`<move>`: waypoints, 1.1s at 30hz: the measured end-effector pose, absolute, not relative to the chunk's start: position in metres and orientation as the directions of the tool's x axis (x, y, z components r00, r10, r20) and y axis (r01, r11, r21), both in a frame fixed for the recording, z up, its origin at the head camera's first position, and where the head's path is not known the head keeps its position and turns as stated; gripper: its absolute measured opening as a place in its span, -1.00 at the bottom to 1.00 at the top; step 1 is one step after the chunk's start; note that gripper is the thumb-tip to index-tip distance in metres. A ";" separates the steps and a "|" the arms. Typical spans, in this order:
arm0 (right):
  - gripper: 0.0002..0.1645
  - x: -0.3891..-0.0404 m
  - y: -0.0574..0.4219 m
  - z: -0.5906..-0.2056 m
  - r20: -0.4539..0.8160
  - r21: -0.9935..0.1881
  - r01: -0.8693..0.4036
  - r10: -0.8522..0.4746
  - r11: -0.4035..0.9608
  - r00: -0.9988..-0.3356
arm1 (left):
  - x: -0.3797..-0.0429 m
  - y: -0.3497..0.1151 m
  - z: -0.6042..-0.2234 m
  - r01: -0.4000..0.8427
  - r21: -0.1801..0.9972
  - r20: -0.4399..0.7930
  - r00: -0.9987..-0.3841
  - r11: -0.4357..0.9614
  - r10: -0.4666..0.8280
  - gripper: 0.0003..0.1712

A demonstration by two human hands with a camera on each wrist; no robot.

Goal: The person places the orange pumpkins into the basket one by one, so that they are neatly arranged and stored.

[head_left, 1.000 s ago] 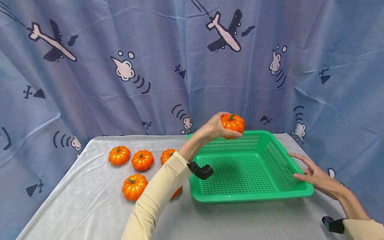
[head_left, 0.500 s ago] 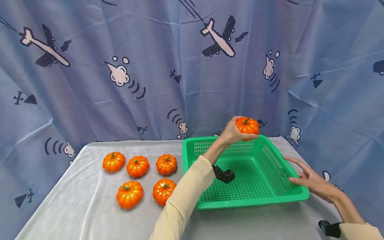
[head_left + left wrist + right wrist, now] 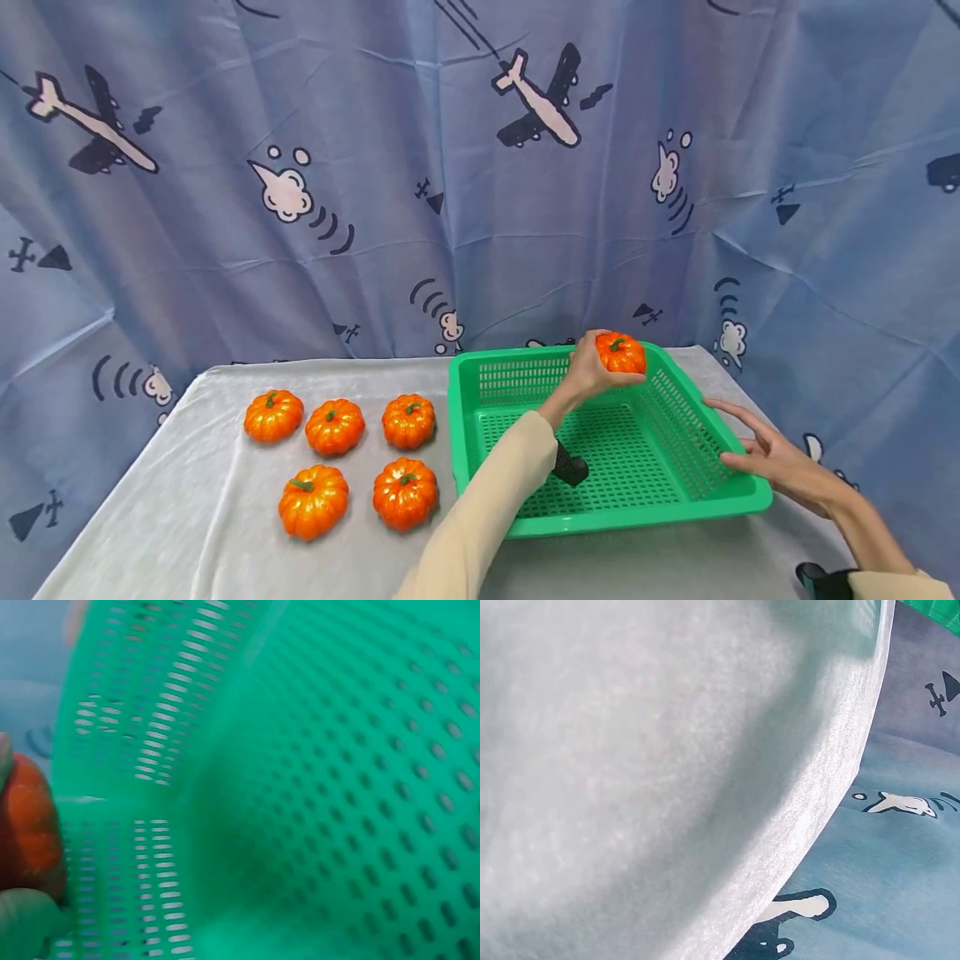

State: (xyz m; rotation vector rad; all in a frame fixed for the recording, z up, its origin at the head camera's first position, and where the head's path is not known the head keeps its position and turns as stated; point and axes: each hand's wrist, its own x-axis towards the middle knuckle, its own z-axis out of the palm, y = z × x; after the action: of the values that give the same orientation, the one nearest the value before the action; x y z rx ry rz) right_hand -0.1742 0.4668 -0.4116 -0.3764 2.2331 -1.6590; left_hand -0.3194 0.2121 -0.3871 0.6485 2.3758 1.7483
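Note:
My left hand grips a small orange pumpkin with a green stem, fingers and thumb around its side. It is over the far right part of a green plastic basket. The left wrist view catches the pumpkin at its left edge, beside the basket's slotted wall. My right hand rests on the basket's right rim, thumb over the edge and index finger extended; its other fingers are partly hidden. The right wrist view does not show that hand.
Several more pumpkins sit on the white cloth left of the basket, among them a front one and one nearest the basket. A blue patterned curtain hangs behind the cloth-covered table.
My left hand has carried the pumpkin rightward, then lowered it toward the basket. The right hand stays at the rim. The head view has shifted slightly.

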 end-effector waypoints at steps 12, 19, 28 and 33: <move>-0.14 -0.179 0.469 -0.412 -0.072 -0.979 -0.024 -0.457 0.201 -0.886 | -0.308 0.229 -0.416 0.419 0.840 0.293 -0.885 0.345 0.361 -0.12; -0.14 -0.178 0.465 -0.414 -0.072 -0.985 -0.011 -0.474 0.171 -0.877 | -0.289 0.233 -0.434 0.325 0.849 0.196 -0.927 0.418 0.321 -0.12; -0.14 -0.178 0.461 -0.414 -0.081 -0.985 -0.002 -0.471 0.173 -0.878 | -0.302 0.254 -0.476 0.363 0.739 0.219 -0.926 0.568 0.307 -0.09; -0.14 -0.179 0.466 -0.413 -0.074 -0.981 -0.018 -0.454 0.196 -0.888 | -0.292 0.256 -0.450 0.272 0.711 0.083 -0.948 0.649 0.306 -0.06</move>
State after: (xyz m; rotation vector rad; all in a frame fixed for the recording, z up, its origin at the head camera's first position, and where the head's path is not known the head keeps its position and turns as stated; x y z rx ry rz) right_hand -0.1789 0.4658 -0.4127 -0.4443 2.1295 -1.7387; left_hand -0.2916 0.2565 -0.4497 0.4929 2.8120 1.2006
